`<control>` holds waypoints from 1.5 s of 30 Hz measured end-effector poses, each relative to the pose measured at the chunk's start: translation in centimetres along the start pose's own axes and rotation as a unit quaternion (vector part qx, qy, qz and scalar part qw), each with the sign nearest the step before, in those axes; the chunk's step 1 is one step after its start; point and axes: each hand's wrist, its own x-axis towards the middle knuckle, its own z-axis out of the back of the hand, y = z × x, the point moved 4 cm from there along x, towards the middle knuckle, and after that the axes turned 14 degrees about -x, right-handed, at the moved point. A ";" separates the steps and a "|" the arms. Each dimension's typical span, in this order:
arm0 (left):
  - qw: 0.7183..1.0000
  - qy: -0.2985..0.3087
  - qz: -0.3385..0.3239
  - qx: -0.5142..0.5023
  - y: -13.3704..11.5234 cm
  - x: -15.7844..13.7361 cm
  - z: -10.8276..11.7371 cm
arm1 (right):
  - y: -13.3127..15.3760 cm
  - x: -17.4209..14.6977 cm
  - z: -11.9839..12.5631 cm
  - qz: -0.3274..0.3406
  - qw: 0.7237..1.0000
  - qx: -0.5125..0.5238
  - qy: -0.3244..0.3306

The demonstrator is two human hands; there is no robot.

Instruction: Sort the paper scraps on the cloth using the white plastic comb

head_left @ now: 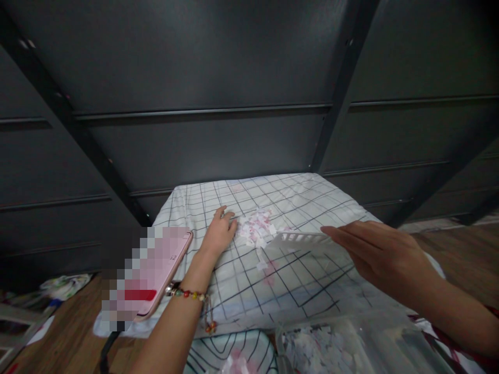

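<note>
A small heap of white and pink paper-like scraps (255, 227) lies on the white checked cloth (312, 280). My left hand (223, 227) rests beside the heap's left edge, its fingers apart and nothing visible in them. On that wrist is a beaded bracelet (189, 294). To the right, my right hand (382, 249) grips the end of a thin white slotted plastic piece (298, 238). The piece's far end reaches the right side of the scraps. My right fingers are close together, and the thumb is hidden.
A pink phone (163, 272), partly pixelated, lies left of my left arm, with a black cable (109, 349). Nearest me are a clear plastic bin (360, 337) containing pale scraps and a striped cushion-like item (202, 353). Dark panels (206, 150) stand behind the table.
</note>
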 end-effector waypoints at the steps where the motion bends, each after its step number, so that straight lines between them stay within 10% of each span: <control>1: 1.000 -0.002 -0.001 0.001 0.0 0.0 0.0 | 0.2 0.1 0.1 0.002 1.000 0.017 -0.008; 24: 1.000 0.008 0.011 0.010 -0.3 0.0 0.2 | -0.6 0.2 0.3 -0.084 0.995 0.014 0.050; 45: 0.999 0.030 0.008 0.020 -0.4 0.0 0.6 | 0.2 0.7 1.1 0.032 0.998 0.049 -0.005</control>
